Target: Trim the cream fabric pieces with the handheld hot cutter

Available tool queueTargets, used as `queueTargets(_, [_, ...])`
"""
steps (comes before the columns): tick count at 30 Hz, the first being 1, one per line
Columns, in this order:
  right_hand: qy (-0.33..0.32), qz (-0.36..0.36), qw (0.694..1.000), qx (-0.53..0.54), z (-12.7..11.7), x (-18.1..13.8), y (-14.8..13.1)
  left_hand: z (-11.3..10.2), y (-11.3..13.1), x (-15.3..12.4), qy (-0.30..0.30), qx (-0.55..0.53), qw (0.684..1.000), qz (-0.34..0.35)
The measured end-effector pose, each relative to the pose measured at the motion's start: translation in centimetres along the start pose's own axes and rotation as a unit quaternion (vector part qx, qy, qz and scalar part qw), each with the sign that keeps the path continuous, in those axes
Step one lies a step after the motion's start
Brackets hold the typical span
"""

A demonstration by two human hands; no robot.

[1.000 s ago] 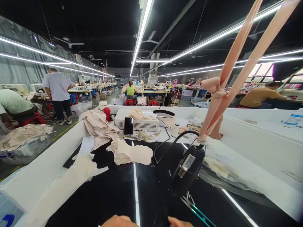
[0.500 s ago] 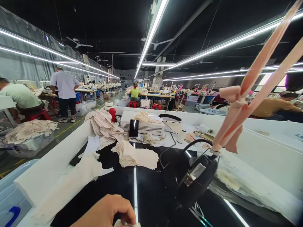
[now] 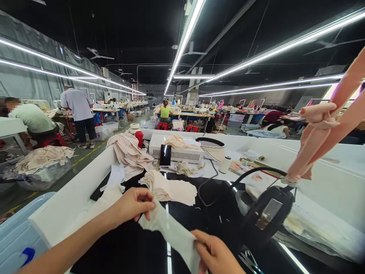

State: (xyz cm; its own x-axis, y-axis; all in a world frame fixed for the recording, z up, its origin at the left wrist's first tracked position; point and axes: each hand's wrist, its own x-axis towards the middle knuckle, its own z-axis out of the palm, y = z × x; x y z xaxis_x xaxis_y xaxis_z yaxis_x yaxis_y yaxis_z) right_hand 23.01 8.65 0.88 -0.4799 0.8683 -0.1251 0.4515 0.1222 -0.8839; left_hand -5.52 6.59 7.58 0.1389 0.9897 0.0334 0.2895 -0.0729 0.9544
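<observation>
A pale, off-white fabric piece (image 3: 173,228) stretches between both hands above the black tabletop (image 3: 119,239). My left hand (image 3: 138,203) pinches its upper left end, just in front of a stack of cream fabric pieces (image 3: 176,190). At the lower right, my right hand (image 3: 215,251) is closed on the other end. Beside it, farther right, hangs a black device with a metal plate (image 3: 270,217), tied up by a knotted peach fabric strip (image 3: 316,140). Small metal scissors or tweezers (image 3: 248,260) lie near my right hand, partly blurred.
White side panels (image 3: 74,190) border the table. A beige fabric pile (image 3: 128,152), a white vented box (image 3: 176,154), a phone (image 3: 165,155) and a round container (image 3: 211,149) stand at the back. A blue bin (image 3: 40,224) is at left. Several people sit or stand beyond.
My left hand has moved up and forward, bringing the fabric piece into full view. My right hand has entered from below, holding its other end. The hanging device appears farther right.
</observation>
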Motion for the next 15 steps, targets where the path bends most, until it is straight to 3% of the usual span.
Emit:
queueTargets(1, [0.027,-0.006,1.000,0.006,-0.6,1.3,-0.5,-0.5,0.4,1.3,0.015,0.008,1.000,0.020])
queueTargets(3, [0.139,-0.071,0.988,-0.003,-1.9,4.0,-1.4,-1.4,1.2,3.9,0.047,0.023,0.997,0.059])
queueTargets(7, [0.263,-0.148,0.952,-0.047,-3.9,8.9,-2.2,-2.0,1.1,8.3,0.107,0.070,0.983,0.133])
queueTargets(10, [0.280,-0.180,0.937,-0.109,-4.1,11.0,-1.2,-1.6,-1.0,9.7,0.122,0.118,0.974,0.151])
queueTargets(15, [0.226,-0.171,0.936,-0.211,-3.0,11.9,1.3,-0.8,-5.0,9.0,0.096,0.196,0.965,0.146])
